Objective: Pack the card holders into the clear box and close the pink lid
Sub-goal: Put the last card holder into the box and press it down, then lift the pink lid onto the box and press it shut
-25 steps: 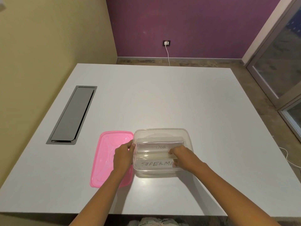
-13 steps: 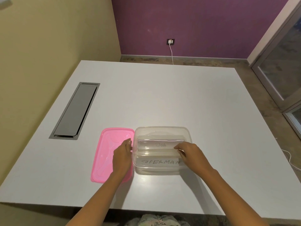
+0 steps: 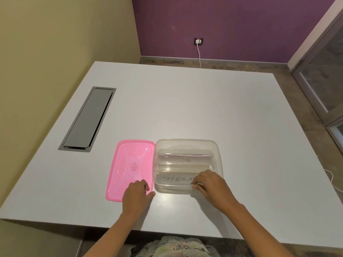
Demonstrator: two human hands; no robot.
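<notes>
The clear box [image 3: 185,140] stands open on the white table [image 3: 204,108], near the front edge. Two clear card holders lie inside it: one marked "DOG" [image 3: 183,160] at the back, one marked "SUPERM…" [image 3: 174,179] at the front, its last letters hidden by my hand. The pink lid [image 3: 130,164] lies flat just left of the box, almost touching it. My left hand [image 3: 136,195] rests on the lid's near right corner, fingers on top and thumb at the edge. My right hand [image 3: 211,186] holds the box's near rim at the right.
A grey cable hatch [image 3: 89,119] is set into the table at the left. A wall socket [image 3: 198,41] with a white cable sits on the purple wall beyond. A glass door [image 3: 323,80] stands at the right, and another white cable [image 3: 332,180] lies on the floor there.
My left hand has slid from the box's left wall back onto the lid's near corner. My right hand came off the DOG holder down to the box's near rim.
</notes>
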